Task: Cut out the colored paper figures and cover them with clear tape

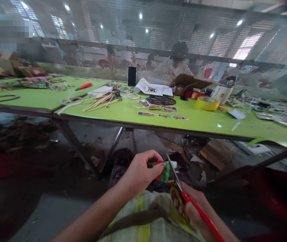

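My left hand (142, 171) is closed in a pinch on a small printed paper piece (165, 172), red and green, held over my lap. My right hand (192, 208) grips red-and-yellow-handled scissors (183, 195). Their blades point up at the right edge of the paper piece. Both hands are below the front edge of a green table (199, 122).
On the table lie similar cut printed pieces (162, 114), wooden sticks (100, 102), a yellow tape roll (207, 103), a red-handled tool (84, 86), a phone standing upright (131, 76), white paper sheets (156, 89) and a cup (224, 89). A mesh screen (158, 43) rises behind. Scraps litter the floor.
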`<control>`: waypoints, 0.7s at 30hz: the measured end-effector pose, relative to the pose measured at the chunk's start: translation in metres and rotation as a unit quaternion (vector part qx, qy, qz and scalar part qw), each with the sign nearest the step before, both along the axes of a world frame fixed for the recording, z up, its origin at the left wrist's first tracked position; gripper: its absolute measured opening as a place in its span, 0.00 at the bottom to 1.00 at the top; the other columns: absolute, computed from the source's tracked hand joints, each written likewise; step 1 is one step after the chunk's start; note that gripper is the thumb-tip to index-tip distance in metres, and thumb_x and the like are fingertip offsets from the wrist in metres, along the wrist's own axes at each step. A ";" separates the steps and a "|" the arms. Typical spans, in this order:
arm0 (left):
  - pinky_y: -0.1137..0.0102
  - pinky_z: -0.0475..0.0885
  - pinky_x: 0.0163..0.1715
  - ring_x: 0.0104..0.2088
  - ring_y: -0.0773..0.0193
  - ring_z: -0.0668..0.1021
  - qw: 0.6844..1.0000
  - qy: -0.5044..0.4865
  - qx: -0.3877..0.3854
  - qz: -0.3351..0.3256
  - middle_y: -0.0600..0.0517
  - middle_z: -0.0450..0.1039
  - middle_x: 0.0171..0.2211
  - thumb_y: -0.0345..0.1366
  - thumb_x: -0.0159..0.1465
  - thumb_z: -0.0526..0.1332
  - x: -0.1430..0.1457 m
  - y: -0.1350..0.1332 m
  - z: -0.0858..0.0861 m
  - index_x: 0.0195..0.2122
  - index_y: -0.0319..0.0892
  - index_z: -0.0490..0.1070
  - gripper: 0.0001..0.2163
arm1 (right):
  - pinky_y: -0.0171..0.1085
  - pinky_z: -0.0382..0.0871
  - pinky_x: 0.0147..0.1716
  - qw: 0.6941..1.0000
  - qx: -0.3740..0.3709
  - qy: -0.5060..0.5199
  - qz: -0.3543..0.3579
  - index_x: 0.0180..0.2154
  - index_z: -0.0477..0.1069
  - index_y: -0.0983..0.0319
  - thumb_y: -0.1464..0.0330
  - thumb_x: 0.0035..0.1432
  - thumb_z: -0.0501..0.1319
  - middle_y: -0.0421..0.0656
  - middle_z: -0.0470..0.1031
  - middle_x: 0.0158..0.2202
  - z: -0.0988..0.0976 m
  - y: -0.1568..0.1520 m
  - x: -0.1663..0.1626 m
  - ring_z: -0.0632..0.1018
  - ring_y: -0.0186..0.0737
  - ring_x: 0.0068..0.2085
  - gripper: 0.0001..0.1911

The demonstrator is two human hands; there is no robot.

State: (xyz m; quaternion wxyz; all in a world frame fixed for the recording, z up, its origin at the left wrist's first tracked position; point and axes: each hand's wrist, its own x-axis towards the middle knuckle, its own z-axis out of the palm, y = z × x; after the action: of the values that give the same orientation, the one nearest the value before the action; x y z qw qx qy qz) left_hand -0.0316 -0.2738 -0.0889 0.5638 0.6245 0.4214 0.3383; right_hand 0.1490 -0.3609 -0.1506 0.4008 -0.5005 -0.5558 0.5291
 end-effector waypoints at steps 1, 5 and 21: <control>0.76 0.64 0.23 0.21 0.72 0.69 1.000 0.001 0.003 0.002 0.58 0.66 0.21 0.36 0.57 0.62 0.000 0.000 0.000 0.26 0.39 0.68 0.07 | 0.32 0.64 0.22 1.000 -0.003 0.001 -0.002 0.46 0.72 0.61 0.32 0.43 0.51 0.43 0.72 0.26 -0.001 0.000 0.000 0.71 0.37 0.24 0.45; 0.76 0.64 0.24 0.21 0.71 0.69 1.000 0.004 0.012 0.000 0.58 0.67 0.20 0.36 0.58 0.61 0.000 0.000 -0.001 0.27 0.39 0.68 0.06 | 0.33 0.67 0.24 1.000 -0.025 0.005 -0.009 0.46 0.72 0.60 0.34 0.45 0.53 0.43 0.74 0.26 -0.004 0.002 -0.001 0.73 0.39 0.25 0.42; 0.76 0.64 0.23 0.22 0.71 0.70 0.999 0.020 0.031 0.005 0.57 0.66 0.21 0.35 0.57 0.60 0.001 -0.003 0.003 0.27 0.39 0.68 0.05 | 0.33 0.63 0.21 0.998 0.044 -0.032 0.006 0.45 0.72 0.63 0.32 0.47 0.45 0.45 0.73 0.25 -0.003 0.003 -0.001 0.70 0.38 0.23 0.46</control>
State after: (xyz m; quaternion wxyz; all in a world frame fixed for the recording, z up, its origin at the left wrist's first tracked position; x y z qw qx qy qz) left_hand -0.0302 -0.2766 -0.0856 0.5341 0.6463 0.4250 0.3412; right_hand 0.1481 -0.3581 -0.1531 0.4009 -0.4956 -0.5943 0.4904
